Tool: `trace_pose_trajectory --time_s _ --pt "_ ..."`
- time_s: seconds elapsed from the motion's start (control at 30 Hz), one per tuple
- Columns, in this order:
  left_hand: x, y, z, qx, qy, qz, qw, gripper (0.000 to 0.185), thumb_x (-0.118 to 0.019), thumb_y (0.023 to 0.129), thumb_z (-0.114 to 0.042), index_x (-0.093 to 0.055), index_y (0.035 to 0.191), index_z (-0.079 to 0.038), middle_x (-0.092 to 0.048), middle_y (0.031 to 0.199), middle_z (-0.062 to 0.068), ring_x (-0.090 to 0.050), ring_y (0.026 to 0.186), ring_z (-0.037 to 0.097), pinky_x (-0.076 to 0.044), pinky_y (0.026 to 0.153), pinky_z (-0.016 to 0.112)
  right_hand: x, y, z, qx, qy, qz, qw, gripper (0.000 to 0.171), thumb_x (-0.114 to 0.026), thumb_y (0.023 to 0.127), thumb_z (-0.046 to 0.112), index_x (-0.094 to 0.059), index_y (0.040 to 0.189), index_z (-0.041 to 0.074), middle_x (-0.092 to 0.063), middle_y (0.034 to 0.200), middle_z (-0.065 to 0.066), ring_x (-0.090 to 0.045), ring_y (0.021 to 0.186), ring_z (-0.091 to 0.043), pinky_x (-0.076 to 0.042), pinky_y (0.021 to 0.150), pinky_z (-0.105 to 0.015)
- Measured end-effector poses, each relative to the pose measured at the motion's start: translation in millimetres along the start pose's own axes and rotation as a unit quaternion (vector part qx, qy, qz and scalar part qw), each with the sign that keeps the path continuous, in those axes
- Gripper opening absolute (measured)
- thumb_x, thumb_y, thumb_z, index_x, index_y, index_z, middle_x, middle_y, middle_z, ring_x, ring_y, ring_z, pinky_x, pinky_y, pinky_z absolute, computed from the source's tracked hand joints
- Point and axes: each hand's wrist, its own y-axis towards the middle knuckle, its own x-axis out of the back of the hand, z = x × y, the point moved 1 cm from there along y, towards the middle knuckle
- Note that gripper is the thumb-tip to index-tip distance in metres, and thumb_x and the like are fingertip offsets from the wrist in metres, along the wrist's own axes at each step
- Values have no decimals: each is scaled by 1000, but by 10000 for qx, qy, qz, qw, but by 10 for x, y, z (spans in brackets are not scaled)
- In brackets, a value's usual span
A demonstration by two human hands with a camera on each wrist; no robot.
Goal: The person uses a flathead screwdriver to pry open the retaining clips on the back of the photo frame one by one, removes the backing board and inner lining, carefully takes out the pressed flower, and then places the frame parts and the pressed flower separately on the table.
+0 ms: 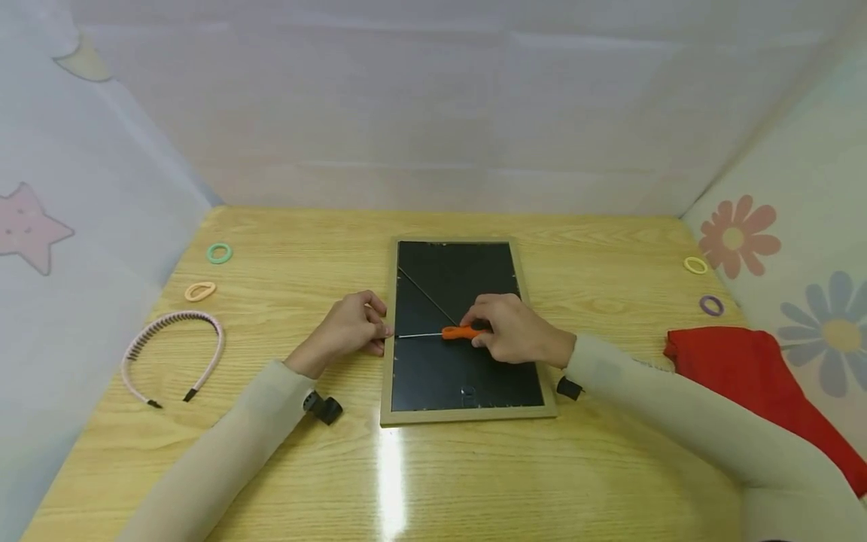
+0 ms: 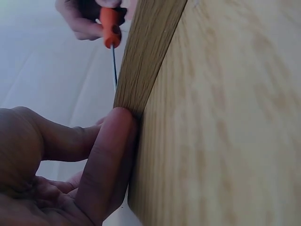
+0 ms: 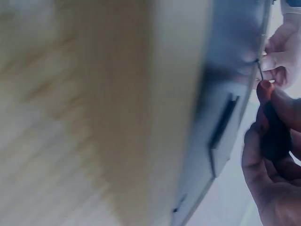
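A picture frame [image 1: 467, 384] with a black back panel and wooden border lies face down on the table. My right hand [image 1: 511, 330] grips the orange and black handle of a screwdriver [image 1: 455, 332], also seen in the left wrist view. Its thin metal shaft points left across the panel, and the tip meets the inner edge of the left border. At that same spot, the fingertips of my left hand [image 1: 352, 325] touch the outer side of the border [image 2: 146, 52]. In the right wrist view a flat stand piece [image 3: 223, 136] rises slightly from the panel.
A pink headband [image 1: 172, 316] lies on the left of the table, near an orange ring [image 1: 200, 291] and a green ring [image 1: 219, 253]. Over on the right are a yellow ring [image 1: 695, 265], a purple ring [image 1: 711, 305] and a red cloth [image 1: 738, 369].
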Motion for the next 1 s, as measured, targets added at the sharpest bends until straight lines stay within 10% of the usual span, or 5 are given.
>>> trace_pose_trajectory --time_s 0.5,1.0 --pt "-4 -17 17 75 -37 -8 10000 34 -69 93 -1 -52 122 1 -70 95 16 -71 63 20 -66 64 37 142 223 164 -40 1089 -1140 9875 21 -81 87 18 -76 108 15 -74 102 1 -47 61 -13 -37 54 -22" --pt "-4 -49 32 59 -56 38 10000 34 -71 93 -5 -53 121 2 -70 92 15 -71 61 18 -66 62 36 93 544 451 324 1737 -1390 9744 18 -83 86 19 -75 102 19 -74 104 0 -64 77 -9 -57 67 -22"
